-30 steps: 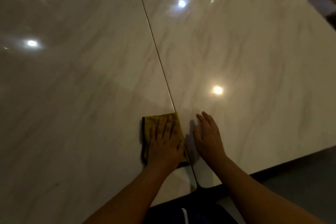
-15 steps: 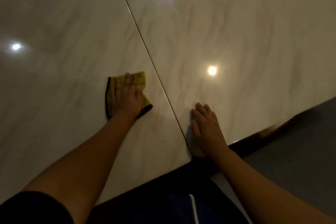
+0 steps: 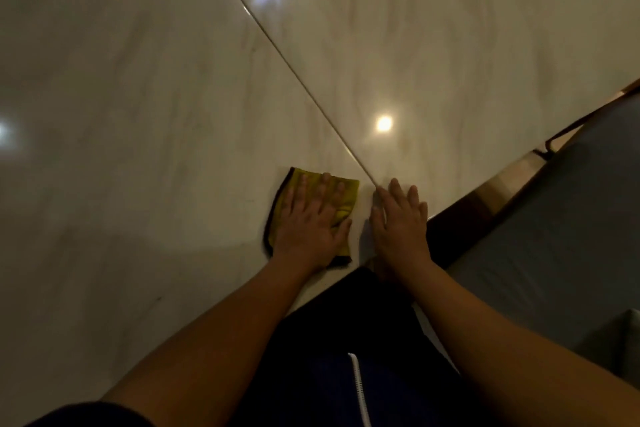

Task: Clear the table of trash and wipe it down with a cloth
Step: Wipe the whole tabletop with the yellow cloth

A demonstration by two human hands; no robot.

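The left hand, spread flat on the yellow cloth, had dragged it back toward the near edge of the table — just left of the seam. The right hand lay open and empty beside it. No trash showed — wiping seemed well along.

One yellow cloth is lying on one glossy marble table, which is showing one seam dividing two slabs. Two hands are resting there: left hand, right hand. Roughly four light reflections are glinting, the dimmer ones hard to count.
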